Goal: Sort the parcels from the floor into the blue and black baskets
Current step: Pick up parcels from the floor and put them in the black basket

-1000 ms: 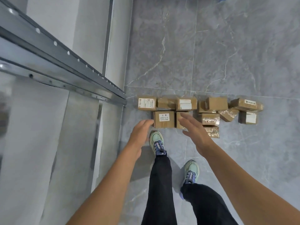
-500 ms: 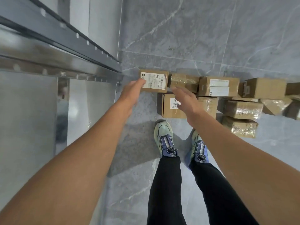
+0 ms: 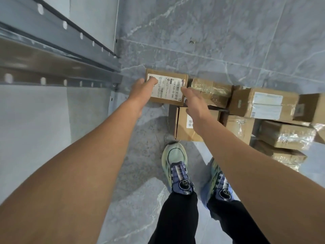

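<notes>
Several brown cardboard parcels lie in a cluster on the grey tiled floor. The leftmost one, the labelled parcel, has a large white shipping label with a barcode on top. My left hand grips its left edge, thumb lying on the label. My right hand holds its right edge, thumb at the label's corner and fingers reaching down between it and a tape-wrapped parcel. The parcel still looks to be on the floor. Neither basket is in view.
A metal shelf rail runs along the left, ending close to the labelled parcel. Another parcel sits just ahead of my left shoe. More parcels are stacked to the right. Bare floor tiles lie beyond the cluster.
I have bent lower and both hands moved forward from the nearer parcel to the leftmost labelled parcel, closing in on its two sides.
</notes>
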`<act>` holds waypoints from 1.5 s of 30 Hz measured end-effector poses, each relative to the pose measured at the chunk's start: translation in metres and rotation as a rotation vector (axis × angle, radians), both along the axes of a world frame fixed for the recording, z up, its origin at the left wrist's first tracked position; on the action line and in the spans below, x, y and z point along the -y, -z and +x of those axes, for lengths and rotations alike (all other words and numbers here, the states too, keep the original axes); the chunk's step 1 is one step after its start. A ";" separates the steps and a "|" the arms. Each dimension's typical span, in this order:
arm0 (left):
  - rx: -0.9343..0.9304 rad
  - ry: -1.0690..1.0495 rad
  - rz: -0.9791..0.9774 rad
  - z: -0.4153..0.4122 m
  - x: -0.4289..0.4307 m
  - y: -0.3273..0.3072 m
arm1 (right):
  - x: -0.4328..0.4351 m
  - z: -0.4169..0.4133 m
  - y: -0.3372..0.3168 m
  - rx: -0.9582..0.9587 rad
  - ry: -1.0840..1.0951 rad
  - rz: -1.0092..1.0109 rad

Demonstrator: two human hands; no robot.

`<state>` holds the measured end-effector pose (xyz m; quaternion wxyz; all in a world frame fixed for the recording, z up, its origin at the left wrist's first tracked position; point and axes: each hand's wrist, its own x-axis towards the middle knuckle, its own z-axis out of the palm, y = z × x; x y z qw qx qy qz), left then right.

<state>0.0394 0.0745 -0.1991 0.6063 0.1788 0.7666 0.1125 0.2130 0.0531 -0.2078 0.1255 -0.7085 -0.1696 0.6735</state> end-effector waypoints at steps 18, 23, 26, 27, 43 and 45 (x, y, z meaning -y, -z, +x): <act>0.047 -0.225 0.116 -0.001 0.021 -0.102 | -0.003 0.002 -0.095 -0.031 -0.005 0.086; 0.097 -0.217 0.238 0.009 0.018 -0.223 | -0.011 0.015 -0.212 0.004 0.001 0.199; 0.114 -0.227 0.296 0.015 0.017 -0.300 | -0.014 0.024 -0.292 0.022 0.002 0.275; 0.124 -0.221 0.316 0.018 0.016 -0.326 | -0.015 0.029 -0.318 0.021 0.008 0.299; 0.082 -0.234 0.748 0.130 0.080 -0.688 | 0.011 0.143 -0.695 -0.026 -0.120 0.735; 0.081 -0.219 0.787 0.145 0.094 -0.727 | 0.019 0.159 -0.734 -0.032 -0.152 0.785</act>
